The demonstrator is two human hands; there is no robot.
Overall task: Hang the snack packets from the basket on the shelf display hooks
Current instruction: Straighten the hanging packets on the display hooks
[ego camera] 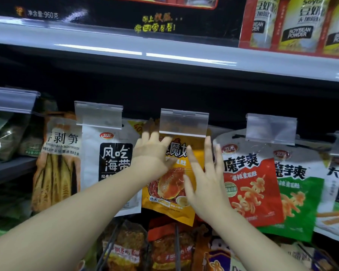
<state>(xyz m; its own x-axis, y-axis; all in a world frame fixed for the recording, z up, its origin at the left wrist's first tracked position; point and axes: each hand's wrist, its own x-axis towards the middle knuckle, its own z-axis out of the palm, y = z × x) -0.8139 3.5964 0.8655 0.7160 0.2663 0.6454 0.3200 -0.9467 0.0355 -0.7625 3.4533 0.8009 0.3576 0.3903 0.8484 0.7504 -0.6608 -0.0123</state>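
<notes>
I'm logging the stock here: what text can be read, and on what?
"净含量:960克": black box, top shelf.
"SOYBEAN POWDER": yellow bags, top shelf.
"PEELED BAMBOO SHOOTS": bamboo shoot packet.
"风吃海带": white packet.
"魔芋爽": red packet and green packet.
Orange packet: hands partly cover its title.
Fine print: too small.

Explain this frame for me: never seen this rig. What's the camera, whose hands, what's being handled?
There is no robot here. One wide-angle camera worn on a person's head looks forward at a shop shelf, so the two bare arms are the wearer's own. The left hand and right hand lie with straight fingers against an orange-yellow plastic snack packet, which hangs under a clear plastic price-tag holder. Neither hand grips it. Beside it hang a white seaweed packet and a red-and-white konjac packet. Below, a wire basket holds more packets. The hook itself is hidden.
</notes>
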